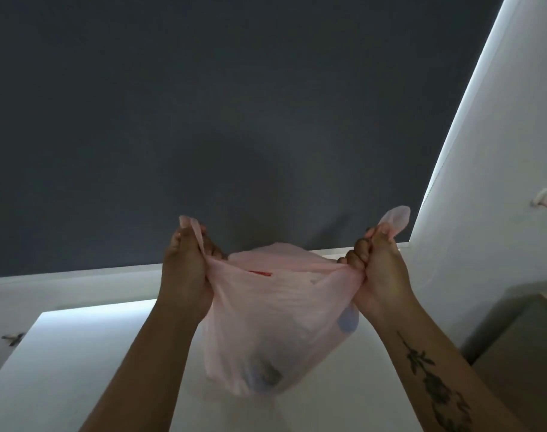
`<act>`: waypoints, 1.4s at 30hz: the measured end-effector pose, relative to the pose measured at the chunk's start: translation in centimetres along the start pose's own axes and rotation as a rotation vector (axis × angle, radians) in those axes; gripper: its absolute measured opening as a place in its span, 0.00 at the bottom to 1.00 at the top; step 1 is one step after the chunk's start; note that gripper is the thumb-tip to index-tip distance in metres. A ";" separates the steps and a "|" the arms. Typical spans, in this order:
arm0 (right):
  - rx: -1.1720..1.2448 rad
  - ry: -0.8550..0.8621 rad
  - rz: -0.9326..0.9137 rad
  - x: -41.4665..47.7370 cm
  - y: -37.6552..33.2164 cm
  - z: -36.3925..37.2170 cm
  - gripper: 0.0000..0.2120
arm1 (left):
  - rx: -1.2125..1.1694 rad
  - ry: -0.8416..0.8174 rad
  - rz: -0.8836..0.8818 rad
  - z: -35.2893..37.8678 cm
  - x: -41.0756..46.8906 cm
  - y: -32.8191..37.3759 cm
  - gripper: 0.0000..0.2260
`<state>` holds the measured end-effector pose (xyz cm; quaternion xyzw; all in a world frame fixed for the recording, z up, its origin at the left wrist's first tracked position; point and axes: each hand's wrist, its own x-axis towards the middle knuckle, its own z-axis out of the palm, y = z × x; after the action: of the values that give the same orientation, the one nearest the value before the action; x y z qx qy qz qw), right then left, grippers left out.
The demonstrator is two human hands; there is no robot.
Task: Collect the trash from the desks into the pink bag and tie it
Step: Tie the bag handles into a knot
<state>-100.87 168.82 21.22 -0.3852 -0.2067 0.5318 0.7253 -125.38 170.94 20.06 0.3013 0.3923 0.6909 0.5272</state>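
A thin pink plastic bag [275,325] hangs in front of me above a white desk top [63,369]. Dim shapes of trash show through it, among them something red near the top and bluish lumps lower down. My left hand [184,269] is closed around the bag's left handle, whose end sticks up past my fingers. My right hand [381,269] is closed around the right handle, its loop poking out above the fist. The two handles are pulled apart, so the bag's mouth is stretched taut between my hands.
A dark grey blind [234,104] fills the wall ahead, with a bright strip of light along its right edge. A white wall [499,151] stands at the right, bearing a small hook [546,199]. A grey-brown surface [521,353] lies at the lower right.
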 end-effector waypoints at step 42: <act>-0.194 -0.053 0.008 1.8 3.1 2.2 0.18 | 0.125 -0.159 -0.002 1.0 1.1 -2.3 0.18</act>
<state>-103.66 171.64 19.97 -0.4403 -0.2748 0.5221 0.6768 -123.69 172.58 18.63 0.3873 0.3919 0.6384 0.5375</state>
